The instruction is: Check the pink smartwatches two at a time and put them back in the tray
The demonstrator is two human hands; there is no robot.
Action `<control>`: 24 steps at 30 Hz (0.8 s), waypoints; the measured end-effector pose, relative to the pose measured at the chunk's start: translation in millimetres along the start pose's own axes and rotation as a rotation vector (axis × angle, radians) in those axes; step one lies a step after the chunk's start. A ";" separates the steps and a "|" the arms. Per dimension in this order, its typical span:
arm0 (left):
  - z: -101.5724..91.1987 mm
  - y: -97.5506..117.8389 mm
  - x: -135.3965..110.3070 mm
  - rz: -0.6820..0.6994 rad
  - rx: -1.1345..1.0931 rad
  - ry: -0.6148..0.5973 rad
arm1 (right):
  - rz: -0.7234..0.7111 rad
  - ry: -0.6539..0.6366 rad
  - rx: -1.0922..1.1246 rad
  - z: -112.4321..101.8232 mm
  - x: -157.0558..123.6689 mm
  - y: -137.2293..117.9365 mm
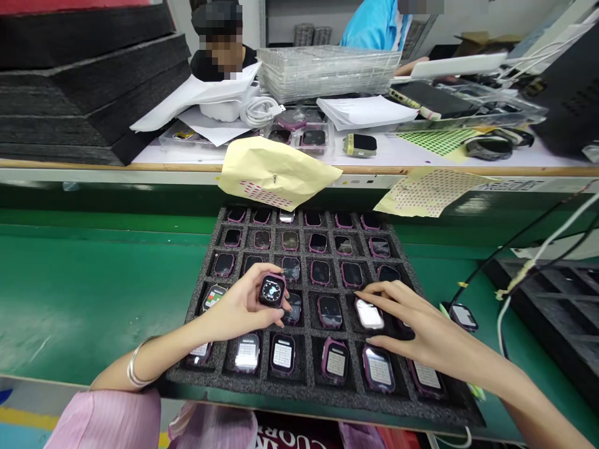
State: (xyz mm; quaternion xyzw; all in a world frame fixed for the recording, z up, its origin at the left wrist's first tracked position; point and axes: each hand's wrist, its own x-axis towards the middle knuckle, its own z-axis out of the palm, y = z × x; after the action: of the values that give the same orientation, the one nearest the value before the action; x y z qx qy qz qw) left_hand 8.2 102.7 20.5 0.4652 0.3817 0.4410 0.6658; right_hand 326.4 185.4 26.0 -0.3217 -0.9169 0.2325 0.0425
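My left hand (253,299) is closed around a smartwatch (272,290) with a lit dial on its dark screen, raised over the foam tray (299,390). My right hand (397,312) rests over the tray's right side, fingers apart around another smartwatch (369,313) whose screen glows white in its compartment; whether the fingertips touch it I cannot tell. Purple-rimmed watches fill the tray's rows. In the nearest row, a watch (283,354) and its neighbours display white grids. Farther back, watches such as this one (320,272) have dark screens.
A shelf edge (187,174) crosses behind the tray, with yellow paper sheets (276,171) hanging from it. Stacked black foam trays (84,93) stand left, clear plastic trays (327,68) at centre. Cables (503,312) and a second foam tray (552,299) lie right. Two people are beyond the shelf.
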 end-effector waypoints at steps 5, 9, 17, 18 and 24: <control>-6.3 0.8 -9.9 -0.029 0.051 0.067 | -0.149 0.082 -0.041 8.8 23.2 -19.3; -6.3 2.4 -12.5 -0.030 0.095 0.123 | -0.089 0.098 -0.217 36.2 43.2 -45.2; 1.1 8.9 -8.7 0.002 0.104 0.093 | 0.067 0.075 0.057 44.7 43.6 -56.9; 1.6 10.2 -7.5 0.010 0.103 0.092 | 0.048 0.069 0.167 42.6 42.9 -56.3; 3.7 17.5 1.9 0.016 0.101 0.077 | 0.102 0.080 0.861 29.8 46.2 -65.4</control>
State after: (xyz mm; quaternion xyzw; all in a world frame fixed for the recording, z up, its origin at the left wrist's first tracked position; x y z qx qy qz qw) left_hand 8.1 106.5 38.1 0.4842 0.4251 0.4441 0.6226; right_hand 245.8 156.9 25.9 -0.3282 -0.7169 0.5827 0.1969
